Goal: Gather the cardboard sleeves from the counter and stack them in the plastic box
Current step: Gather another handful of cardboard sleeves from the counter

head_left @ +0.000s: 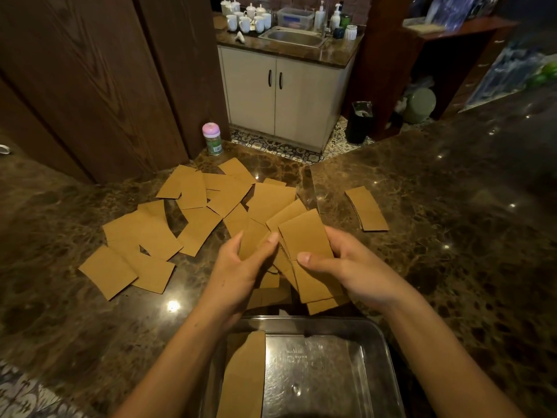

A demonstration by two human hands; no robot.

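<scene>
Grips a loosely fanned bundle of flat brown cardboard sleeves [304, 236] in the right hand [349, 270], with the thumb flat on the top sleeve and the fingers curled round the right edge. Pinches the left edge of the same bundle with the left hand [238, 267], between thumb tip and curled fingers. Holds it just above the dark brown marble counter [452, 251], beyond the far rim of the clear rectangular plastic box [379, 336]. Points the bundle's long axis away from the body, with the far end leaning slightly left.

Inside the box, along its left side: a single brown sleeve [244, 378] lying flat, long axis near to far.

Further out on the counter, left of and beyond the hands: a loose scatter of overlapping sleeves [193, 203], turned in many directions. Off to the right, apart from that scatter: a small neat stack of sleeves [366, 208], long axis slanting from far-left to near-right.

At the counter's far edge, beside the dark wooden panel [90, 86]: a small pink-lidded bottle [212, 139], upright.
</scene>
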